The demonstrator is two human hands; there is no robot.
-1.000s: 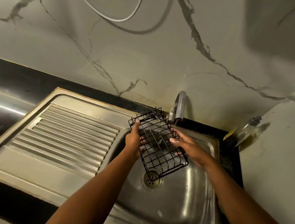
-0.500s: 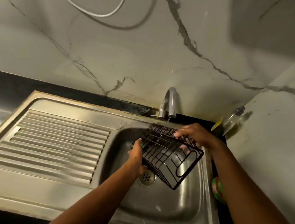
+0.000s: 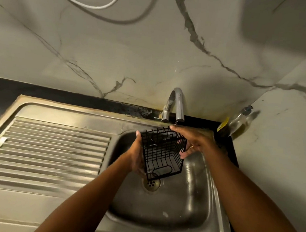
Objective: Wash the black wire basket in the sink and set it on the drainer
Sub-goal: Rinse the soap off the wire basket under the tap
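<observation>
Spanning left hand (image 3: 136, 156) to right hand (image 3: 194, 143), the basket (image 3: 162, 153) (tilted) overhangs the sink (image 3: 178, 205).

Stainless steel sink (image 3: 187, 206), black wire basket (image 3: 164, 153), marble-look wall (image 3: 135, 50).
Sink bowl and ribbed drainer (image 3: 54, 148) at left are dull, scuffed steel; the tap (image 3: 177, 103) is glossy chrome; the basket wire looks matt; the wall is smooth and grey-veined.

Left hand (image 3: 136, 156), right hand (image 3: 195, 143) grip wire basket (image 3: 162, 153) over sink (image 3: 177, 209) (tilted, under tap (image 3: 177, 103)).
</observation>
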